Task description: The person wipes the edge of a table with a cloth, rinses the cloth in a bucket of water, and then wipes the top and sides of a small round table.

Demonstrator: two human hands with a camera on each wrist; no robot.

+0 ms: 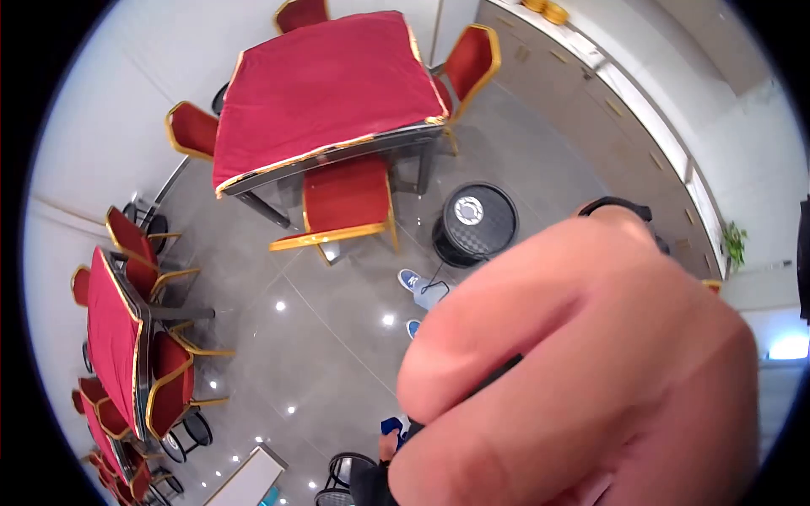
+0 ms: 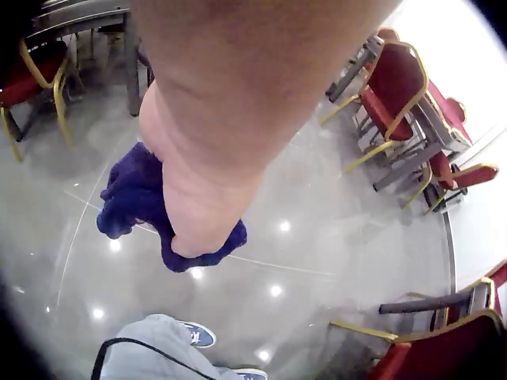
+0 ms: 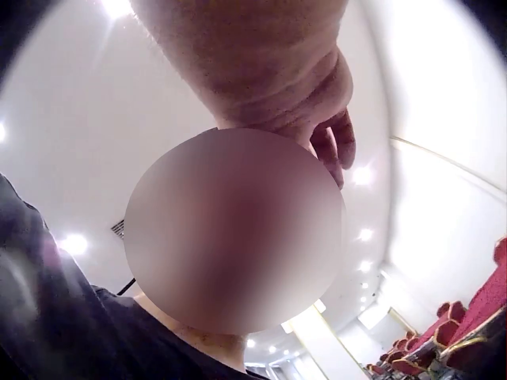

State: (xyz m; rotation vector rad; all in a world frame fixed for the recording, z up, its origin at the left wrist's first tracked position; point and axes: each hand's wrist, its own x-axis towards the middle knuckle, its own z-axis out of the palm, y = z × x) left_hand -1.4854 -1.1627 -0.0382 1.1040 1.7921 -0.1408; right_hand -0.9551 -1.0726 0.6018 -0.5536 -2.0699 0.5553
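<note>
My right hand (image 1: 574,363) is raised right in front of the head camera and fills the lower right of that view, fingers bent, a black band (image 1: 620,205) round its wrist. In the right wrist view the same hand (image 3: 337,142) is up at the head, partly covered by a blurred patch; I cannot tell whether it holds anything. Low down, my left hand (image 2: 207,206) grips a crumpled dark blue cloth (image 2: 131,194), which bunches out on both sides of the fingers. Only a little of the left hand (image 1: 387,447) and cloth (image 1: 391,424) shows in the head view.
A table with a red cloth (image 1: 329,84) stands ahead, gold-framed red chairs (image 1: 346,194) around it. A round black stool (image 1: 498,219) stands by my shoes (image 1: 409,280). Cabinets (image 1: 607,110) line the right wall. More red-covered tables (image 1: 114,329) run along the left.
</note>
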